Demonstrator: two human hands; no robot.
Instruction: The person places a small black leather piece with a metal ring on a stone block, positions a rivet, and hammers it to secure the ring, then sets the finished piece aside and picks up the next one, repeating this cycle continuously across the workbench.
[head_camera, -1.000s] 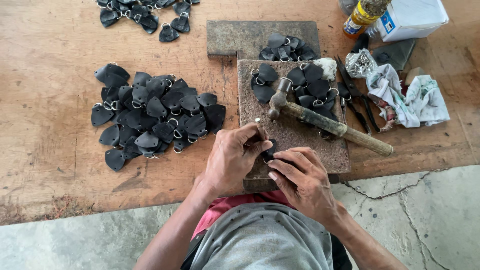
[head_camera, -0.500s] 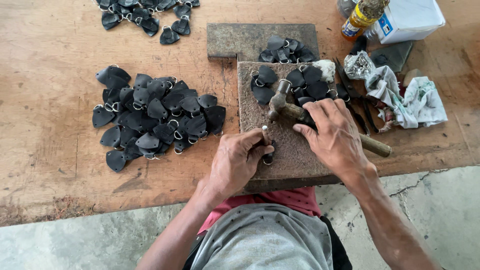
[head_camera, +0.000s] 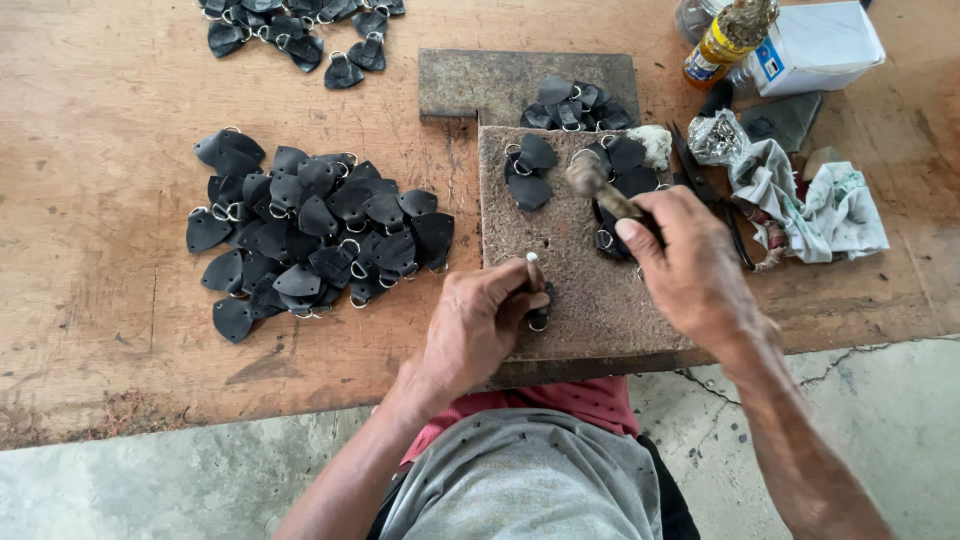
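Punch (head_camera: 533, 272) pinched upright by left hand (head_camera: 478, 325) on block (head_camera: 590, 300).
Hammer (head_camera: 600, 190) is gripped in right hand (head_camera: 690, 270), raised above block.

Bare forearms, a grey shirt (head_camera: 525, 480) over red cloth (head_camera: 560, 402).

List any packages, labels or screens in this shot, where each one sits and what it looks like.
White box: top right corner of the wooden table, rectangular, white with a small blue and red patch on its near side.
Bottle: just left of the box, amber-yellow, with a colourful label band around it.
No signs or screens show.
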